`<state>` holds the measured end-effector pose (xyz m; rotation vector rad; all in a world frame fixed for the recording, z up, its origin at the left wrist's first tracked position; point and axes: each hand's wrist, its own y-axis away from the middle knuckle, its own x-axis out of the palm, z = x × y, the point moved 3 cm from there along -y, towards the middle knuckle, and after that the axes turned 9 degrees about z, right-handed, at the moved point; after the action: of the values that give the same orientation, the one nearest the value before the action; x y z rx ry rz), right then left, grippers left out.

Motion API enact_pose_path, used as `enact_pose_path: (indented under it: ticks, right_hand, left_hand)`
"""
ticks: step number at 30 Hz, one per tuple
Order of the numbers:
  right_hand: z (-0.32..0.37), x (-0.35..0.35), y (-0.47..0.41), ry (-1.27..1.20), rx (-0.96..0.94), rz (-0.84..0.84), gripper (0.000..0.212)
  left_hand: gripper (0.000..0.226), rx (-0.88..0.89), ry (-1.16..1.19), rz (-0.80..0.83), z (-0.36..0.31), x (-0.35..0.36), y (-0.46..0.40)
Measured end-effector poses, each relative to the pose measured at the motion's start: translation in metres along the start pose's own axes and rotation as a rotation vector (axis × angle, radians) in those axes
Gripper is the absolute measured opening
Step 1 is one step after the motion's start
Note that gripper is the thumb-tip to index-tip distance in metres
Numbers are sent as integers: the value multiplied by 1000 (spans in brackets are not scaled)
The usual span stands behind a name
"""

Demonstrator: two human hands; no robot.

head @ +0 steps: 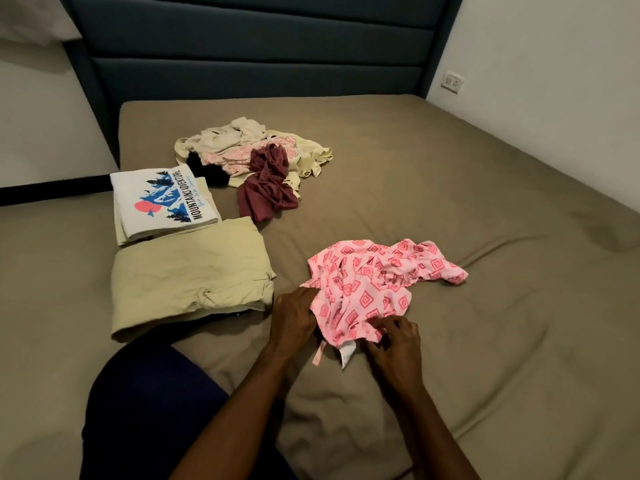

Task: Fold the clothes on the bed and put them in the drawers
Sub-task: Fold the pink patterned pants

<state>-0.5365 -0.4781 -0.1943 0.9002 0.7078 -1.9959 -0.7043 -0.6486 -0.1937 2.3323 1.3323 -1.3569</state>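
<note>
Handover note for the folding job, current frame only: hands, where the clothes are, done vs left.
Left hand: grips the near-left edge of the pink patterned garment.
Right hand: fingers pinch its near hem by the white label.
The garment lies crumpled on the bed, not yet folded.
Done: folded mountain-print T-shirt on top of another folded piece, and folded khaki garment, both at the bed's left side.
Left: fold the pink one, then the unfolded pile near the headboard, including the maroon piece. Nothing is in drawers yet; no drawers in view.
</note>
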Motion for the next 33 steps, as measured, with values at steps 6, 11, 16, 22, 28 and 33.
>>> enact_pose_path:
  ticks: [6,11,16,22,28,33]
  right_hand:
    - [16,-47,-32,-157,191,-326,29]
    - [28,-96,-77,411,299,-208,38]
    - [25,-116,-83,199,522,19,20]
    - [6,-130,-56,-44,678,415,8]
    - [3,-120,-12,-55,772,587,17]
    - [11,-111,-20,-597,793,351,25]
  left_hand:
    - [11,-266,-227,-142,0,-47,-6]
    - [20,-462,-304,155,-7,-84,-39]
    - [39,-528,-6,370,-22,-97,-55]
    - [22,-496,301,601,-25,-90,-38]
    - [12,-562,446,560,-23,-81,-14]
    - [28,-510,156,427,-27,-72,-28]
